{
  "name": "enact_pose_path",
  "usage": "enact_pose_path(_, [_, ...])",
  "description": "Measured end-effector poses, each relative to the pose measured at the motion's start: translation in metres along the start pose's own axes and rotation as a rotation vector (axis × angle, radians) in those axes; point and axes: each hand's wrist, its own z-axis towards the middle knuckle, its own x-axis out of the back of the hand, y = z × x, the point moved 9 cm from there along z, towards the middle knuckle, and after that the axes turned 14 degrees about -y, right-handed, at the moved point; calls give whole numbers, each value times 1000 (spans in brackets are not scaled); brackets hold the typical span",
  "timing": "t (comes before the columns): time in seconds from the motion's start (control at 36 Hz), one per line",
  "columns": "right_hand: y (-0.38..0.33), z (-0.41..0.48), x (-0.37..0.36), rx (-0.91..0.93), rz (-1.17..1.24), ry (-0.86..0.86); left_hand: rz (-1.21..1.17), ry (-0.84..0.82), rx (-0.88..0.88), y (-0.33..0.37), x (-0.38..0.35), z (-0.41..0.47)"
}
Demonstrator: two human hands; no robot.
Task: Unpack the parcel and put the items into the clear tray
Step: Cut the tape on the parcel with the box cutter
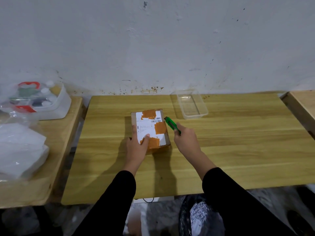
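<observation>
A wooden table [238, 142] stands by a gray, spotted wall [153, 40]. The parcel [153, 126] lies mid-table under the flat left hand [138, 146]. The right hand [185, 139] grips a green knife [171, 124] beside it, near the clear tray [195, 116].

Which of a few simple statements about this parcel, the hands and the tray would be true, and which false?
1. The left hand rests on the parcel. True.
2. The right hand holds red scissors. False: it grips a green cutter.
3. The parcel is taped shut. True.
4. The clear tray sits left of the parcel. False: it sits to its right, farther back.
5. The clear tray holds items. False: it looks empty.
</observation>
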Motion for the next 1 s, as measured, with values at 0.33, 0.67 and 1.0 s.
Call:
enact_pose_path(0.33, [10, -3, -9, 1, 170, -60, -2, -2, -6, 0, 0, 0])
enact_pose_path(0.67, [12, 4, -14, 4, 245, -66, 17, -9, 14, -3, -1, 2])
enact_pose_path(1.0, [14, 3, -11, 10, 320, -67, 8, -13, 1, -3, -1, 3])
